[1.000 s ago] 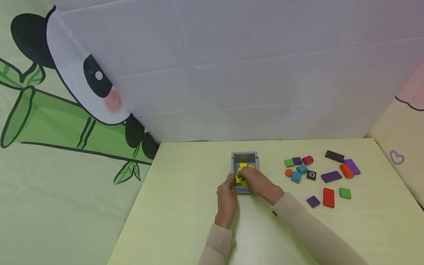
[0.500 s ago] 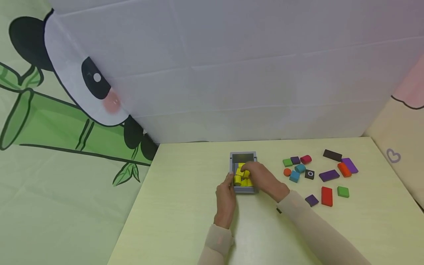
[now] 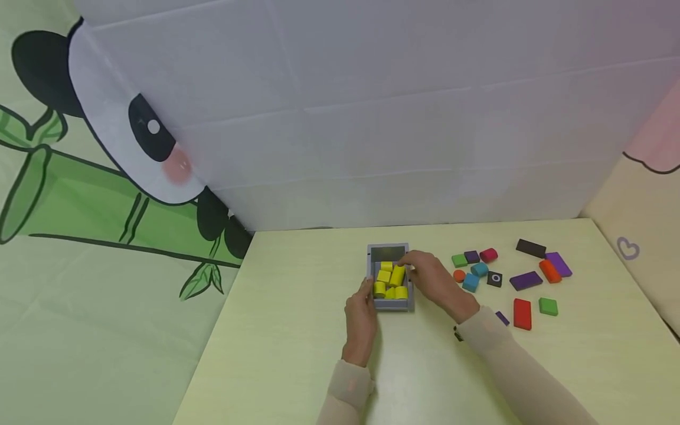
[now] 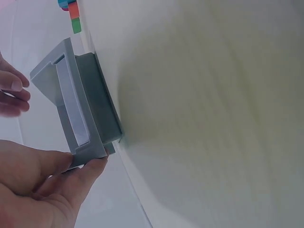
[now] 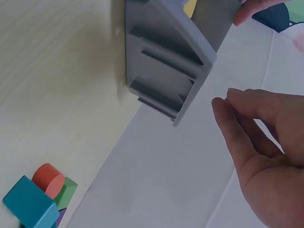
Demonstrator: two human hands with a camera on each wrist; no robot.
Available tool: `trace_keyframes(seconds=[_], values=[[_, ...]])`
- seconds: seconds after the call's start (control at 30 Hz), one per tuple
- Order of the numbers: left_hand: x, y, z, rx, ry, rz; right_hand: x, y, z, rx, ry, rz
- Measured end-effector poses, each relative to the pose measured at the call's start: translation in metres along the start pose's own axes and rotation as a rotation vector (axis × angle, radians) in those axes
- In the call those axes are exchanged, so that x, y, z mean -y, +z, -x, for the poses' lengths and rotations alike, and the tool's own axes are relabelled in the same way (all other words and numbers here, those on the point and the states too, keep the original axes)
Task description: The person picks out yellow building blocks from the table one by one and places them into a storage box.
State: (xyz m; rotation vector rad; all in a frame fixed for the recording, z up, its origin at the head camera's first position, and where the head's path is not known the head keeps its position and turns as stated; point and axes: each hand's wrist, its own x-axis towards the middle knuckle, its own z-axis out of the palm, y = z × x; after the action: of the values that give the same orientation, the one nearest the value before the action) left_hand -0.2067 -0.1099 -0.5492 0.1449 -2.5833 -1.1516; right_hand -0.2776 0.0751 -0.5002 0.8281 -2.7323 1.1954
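Note:
A grey box (image 3: 393, 306) stands on the table with several yellow blocks (image 3: 395, 276) inside, some of them cylinders. My left hand (image 3: 360, 319) grips its left wall; in the left wrist view, the thumb and fingers pinch the rim of the grey box (image 4: 97, 102). Above the right rim, my right hand (image 3: 438, 284) has its fingers loosely bent. Nothing is between them in the right wrist view, where the right hand (image 5: 266, 142) is apart from the box (image 5: 164, 57).
Loose coloured blocks lie on the table (image 3: 276, 330) to the right, among them a red block (image 3: 522, 314), a purple block (image 3: 526, 281), a black block (image 3: 531, 248) and a blue cube (image 3: 470, 283). A printed cloth (image 3: 361, 147) rises behind the table.
My right hand has moved right and out from over the yellow blocks to the box's right rim, so more of the blocks show. My left hand stays at the left wall.

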Motion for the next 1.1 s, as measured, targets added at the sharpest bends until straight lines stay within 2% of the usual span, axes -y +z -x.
trace_keyframes(seconds=[0.23,0.57,0.87,1.1], values=[[-0.003,0.0,0.001,0.015,-0.022,0.033,-0.01,-0.008,0.008,-0.069,0.011,0.012],[-0.001,0.002,0.002,0.0,-0.025,0.022,-0.021,-0.019,0.027,-0.067,0.107,-0.009],[0.0,0.003,0.003,-0.001,-0.007,0.021,-0.032,-0.025,0.043,-0.098,0.123,-0.018],[0.001,0.003,0.002,0.01,-0.035,0.046,-0.044,-0.03,0.053,-0.147,0.125,-0.016]])
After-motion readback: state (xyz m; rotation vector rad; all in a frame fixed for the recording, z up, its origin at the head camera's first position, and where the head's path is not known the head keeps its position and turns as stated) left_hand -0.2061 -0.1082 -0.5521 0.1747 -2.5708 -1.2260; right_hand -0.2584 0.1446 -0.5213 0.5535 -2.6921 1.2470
